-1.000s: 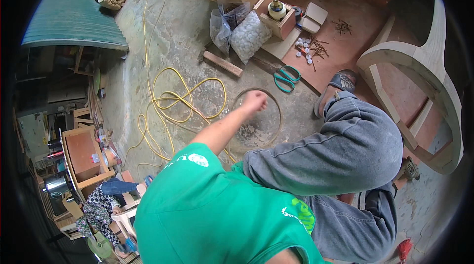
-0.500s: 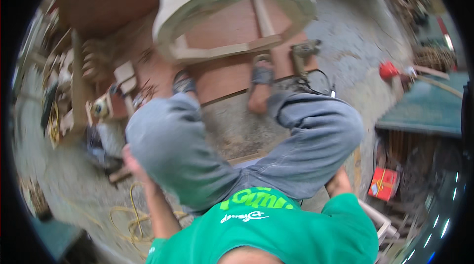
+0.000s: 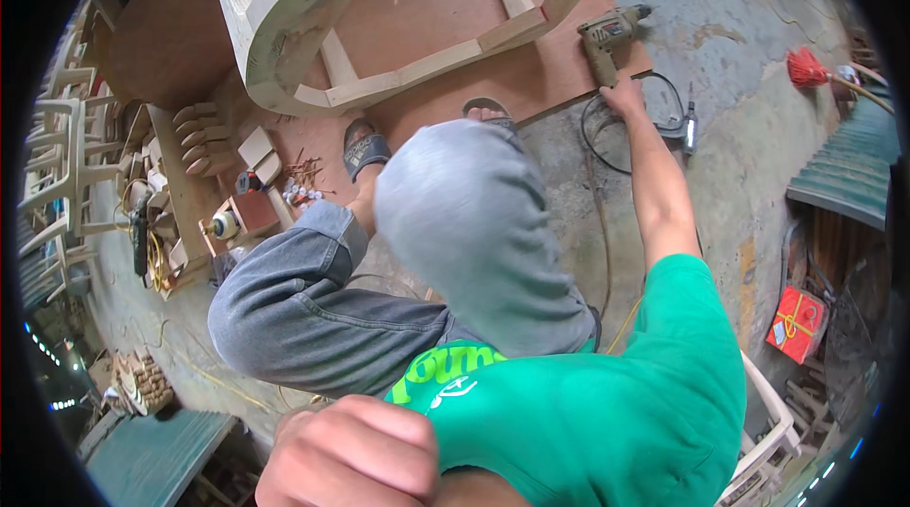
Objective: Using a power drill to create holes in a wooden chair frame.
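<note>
My right hand (image 3: 622,98) reaches forward, its fingers closed on the lower end of the grip of a power drill (image 3: 609,30). The drill lies on its side at the right edge of a reddish-brown board (image 3: 417,118), and a dark cord (image 3: 592,142) loops by my hand. My left hand (image 3: 351,455) is raised close in front of my chest, fingers curled in. Whatever it may hold is hidden. Ahead of my feet, a pale wooden frame with a curved rim (image 3: 332,5) and legs stands on the board.
Left of my feet lie screws (image 3: 305,175), a roll of tape (image 3: 225,225) and wooden blocks (image 3: 201,137). Wooden chair frames (image 3: 66,166) stand farther left. On the right are a slim air tool (image 3: 690,128), a red brush (image 3: 806,68), a green corrugated sheet (image 3: 848,161) and a red box (image 3: 796,324).
My right hand has gone from beside my right thigh forward onto the drill. My left hand has come up from beside my left knee toward my chest. My knees have swung left.
</note>
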`<control>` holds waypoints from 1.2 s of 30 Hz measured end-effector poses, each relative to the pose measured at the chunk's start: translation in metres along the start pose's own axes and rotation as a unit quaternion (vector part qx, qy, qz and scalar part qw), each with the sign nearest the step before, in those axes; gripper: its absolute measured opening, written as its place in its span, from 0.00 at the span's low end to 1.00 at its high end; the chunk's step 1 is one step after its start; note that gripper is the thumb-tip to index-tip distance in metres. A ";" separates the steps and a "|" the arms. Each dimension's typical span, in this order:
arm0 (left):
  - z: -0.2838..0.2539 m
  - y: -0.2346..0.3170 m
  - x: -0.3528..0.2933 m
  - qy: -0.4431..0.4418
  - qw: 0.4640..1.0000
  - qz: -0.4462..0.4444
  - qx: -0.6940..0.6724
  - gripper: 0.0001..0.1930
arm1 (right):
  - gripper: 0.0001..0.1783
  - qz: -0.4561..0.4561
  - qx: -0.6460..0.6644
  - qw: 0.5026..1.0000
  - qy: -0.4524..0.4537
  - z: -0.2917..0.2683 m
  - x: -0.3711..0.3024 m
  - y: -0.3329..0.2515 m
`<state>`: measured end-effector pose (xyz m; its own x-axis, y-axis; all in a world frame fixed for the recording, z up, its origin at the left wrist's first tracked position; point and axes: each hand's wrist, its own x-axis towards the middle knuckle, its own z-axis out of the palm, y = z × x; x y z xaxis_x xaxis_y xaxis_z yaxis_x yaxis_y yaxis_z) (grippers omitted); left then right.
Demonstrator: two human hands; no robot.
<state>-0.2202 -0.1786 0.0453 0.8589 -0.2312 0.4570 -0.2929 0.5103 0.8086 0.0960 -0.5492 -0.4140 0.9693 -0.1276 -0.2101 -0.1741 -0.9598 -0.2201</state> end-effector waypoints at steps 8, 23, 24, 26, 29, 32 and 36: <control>0.021 -0.063 0.035 0.049 0.993 0.055 -0.091 0.26 | 0.39 0.075 0.019 0.995 -0.063 -0.006 0.019 -0.032; -0.027 0.020 0.000 0.021 0.980 -0.065 0.188 0.23 | 0.38 -0.090 -0.149 0.983 -0.051 -0.074 0.020 -0.029; -0.033 0.032 -0.016 0.081 0.968 -0.043 0.234 0.24 | 0.37 -0.104 -0.124 0.986 -0.041 -0.086 0.008 -0.021; -0.048 0.052 -0.046 0.203 0.916 -0.025 0.345 0.28 | 0.35 -0.124 -0.078 0.988 -0.044 -0.114 -0.026 0.000; -0.082 0.067 -0.085 0.314 0.831 -0.024 0.458 0.29 | 0.36 -0.177 0.013 0.983 -0.047 -0.164 -0.095 0.024; -0.114 0.065 -0.114 0.356 0.839 0.011 0.411 0.26 | 0.31 -0.143 0.272 0.942 -0.136 -0.213 -0.160 0.025; -0.179 0.050 -0.120 0.409 0.846 0.017 0.340 0.21 | 0.25 -0.064 0.414 0.875 -0.244 -0.253 -0.220 -0.001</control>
<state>-0.2626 0.0226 -0.0357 0.7668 0.5677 0.2996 -0.2583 -0.1545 0.9536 -0.0737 -0.5834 -0.1269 0.8357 0.2826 -0.4710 -0.3318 -0.4236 -0.8429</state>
